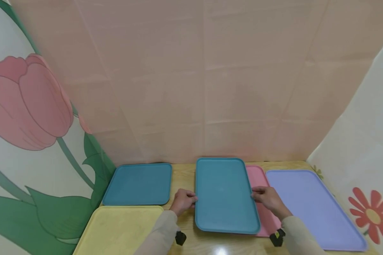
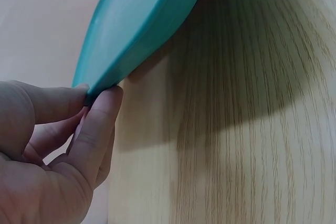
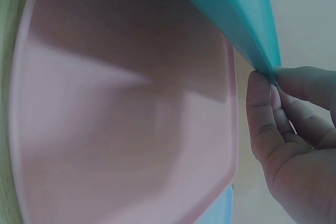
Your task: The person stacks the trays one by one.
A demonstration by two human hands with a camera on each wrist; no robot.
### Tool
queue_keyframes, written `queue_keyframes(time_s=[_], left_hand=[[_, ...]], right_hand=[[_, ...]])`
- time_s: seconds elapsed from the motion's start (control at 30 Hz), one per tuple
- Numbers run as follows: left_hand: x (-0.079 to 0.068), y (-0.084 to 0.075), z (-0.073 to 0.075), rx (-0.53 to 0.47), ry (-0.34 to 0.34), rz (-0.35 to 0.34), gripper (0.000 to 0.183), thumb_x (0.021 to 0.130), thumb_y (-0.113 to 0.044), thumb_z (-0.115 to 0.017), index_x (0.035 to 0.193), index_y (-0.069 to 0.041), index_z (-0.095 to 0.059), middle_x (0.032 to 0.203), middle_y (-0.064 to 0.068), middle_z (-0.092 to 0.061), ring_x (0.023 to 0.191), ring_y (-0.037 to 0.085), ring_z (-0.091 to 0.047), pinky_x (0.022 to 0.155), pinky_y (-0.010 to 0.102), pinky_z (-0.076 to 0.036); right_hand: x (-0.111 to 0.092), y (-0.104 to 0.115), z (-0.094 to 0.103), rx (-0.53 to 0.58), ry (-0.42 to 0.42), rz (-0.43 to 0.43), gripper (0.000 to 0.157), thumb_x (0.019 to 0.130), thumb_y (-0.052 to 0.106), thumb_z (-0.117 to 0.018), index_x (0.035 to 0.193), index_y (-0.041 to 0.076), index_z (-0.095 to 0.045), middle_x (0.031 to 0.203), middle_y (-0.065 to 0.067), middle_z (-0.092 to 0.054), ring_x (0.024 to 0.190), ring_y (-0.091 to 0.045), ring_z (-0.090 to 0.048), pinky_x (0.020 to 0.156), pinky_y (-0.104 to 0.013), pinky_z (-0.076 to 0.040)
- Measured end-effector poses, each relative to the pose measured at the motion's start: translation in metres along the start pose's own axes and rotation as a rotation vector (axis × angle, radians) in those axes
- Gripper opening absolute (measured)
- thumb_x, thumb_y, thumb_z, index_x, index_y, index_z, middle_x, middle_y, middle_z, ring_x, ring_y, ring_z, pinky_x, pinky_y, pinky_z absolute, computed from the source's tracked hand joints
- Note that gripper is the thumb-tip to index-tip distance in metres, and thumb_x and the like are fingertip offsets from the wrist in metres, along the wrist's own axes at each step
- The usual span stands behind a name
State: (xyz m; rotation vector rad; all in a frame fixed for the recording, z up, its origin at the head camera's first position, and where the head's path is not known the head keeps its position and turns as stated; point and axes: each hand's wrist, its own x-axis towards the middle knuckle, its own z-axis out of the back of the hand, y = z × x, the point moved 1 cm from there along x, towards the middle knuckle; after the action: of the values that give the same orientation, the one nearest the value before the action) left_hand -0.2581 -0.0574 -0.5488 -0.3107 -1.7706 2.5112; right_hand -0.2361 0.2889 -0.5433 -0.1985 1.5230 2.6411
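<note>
A teal rectangular tray (image 1: 225, 196) is held up above the wooden table, lengthwise away from me, partly over a pink tray (image 1: 268, 216). My left hand (image 1: 183, 202) pinches its left rim between thumb and fingers, seen closely in the left wrist view, where the hand (image 2: 63, 145) is at the tray's edge (image 2: 142, 30). On the opposite rim my right hand (image 1: 269, 200) pinches likewise; in the right wrist view the fingers (image 3: 262, 114) grip the teal edge, with the pink tray (image 3: 121, 129) below in shadow. The teal tray hides much of the pink one.
Another blue-teal tray (image 1: 138, 184) lies at the back left, with a yellow tray (image 1: 121, 230) in front of it. A lavender tray (image 1: 309, 205) lies on the right. Bare wooden tabletop (image 1: 186, 226) shows in the middle. A beige sheet (image 1: 204, 81) hangs behind, between flower-patterned side walls.
</note>
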Motion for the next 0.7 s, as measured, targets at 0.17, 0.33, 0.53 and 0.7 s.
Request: queue_keyframes(time_s=[0.17,0.33,0.53,0.7], left_hand=[[0.001,-0.002,-0.003,0.007,-0.004,0.002,0.007,0.087,0.002,-0.073,0.092,0.006,-0.074,0.081,0.009,-0.071,0.067,0.022,-0.070,0.064,0.036,-0.061],[-0.001,-0.004,-0.006,0.009,0.005,0.014,0.006,0.088,0.002,-0.072,0.092,0.006,-0.075,0.082,0.009,-0.071,0.070,0.025,-0.071,0.066,0.039,-0.061],[0.000,-0.005,-0.010,0.006,0.009,0.022,0.005,0.088,0.002,-0.072,0.091,0.004,-0.075,0.080,0.007,-0.070,0.070,0.026,-0.071,0.067,0.041,-0.061],[0.001,-0.008,-0.015,-0.016,0.011,0.033,0.007,0.088,0.004,-0.071,0.093,0.007,-0.074,0.082,0.009,-0.069,0.068,0.023,-0.071,0.069,0.044,-0.062]], right_hand=[[0.000,-0.001,0.003,-0.004,0.000,-0.004,0.041,0.099,0.009,-0.060,0.131,-0.015,-0.053,0.122,-0.031,-0.061,0.101,-0.038,-0.068,0.088,-0.052,-0.056],[-0.002,-0.003,0.006,-0.002,0.001,0.000,0.041,0.099,0.008,-0.060,0.131,-0.016,-0.053,0.123,-0.032,-0.061,0.102,-0.039,-0.068,0.088,-0.052,-0.056],[-0.003,-0.004,0.010,-0.002,-0.006,-0.006,0.042,0.099,0.010,-0.061,0.131,-0.016,-0.053,0.121,-0.031,-0.062,0.101,-0.039,-0.068,0.087,-0.052,-0.056],[-0.003,-0.006,0.014,-0.008,-0.009,-0.016,0.042,0.099,0.010,-0.061,0.132,-0.015,-0.053,0.122,-0.031,-0.062,0.102,-0.039,-0.068,0.088,-0.052,-0.056]])
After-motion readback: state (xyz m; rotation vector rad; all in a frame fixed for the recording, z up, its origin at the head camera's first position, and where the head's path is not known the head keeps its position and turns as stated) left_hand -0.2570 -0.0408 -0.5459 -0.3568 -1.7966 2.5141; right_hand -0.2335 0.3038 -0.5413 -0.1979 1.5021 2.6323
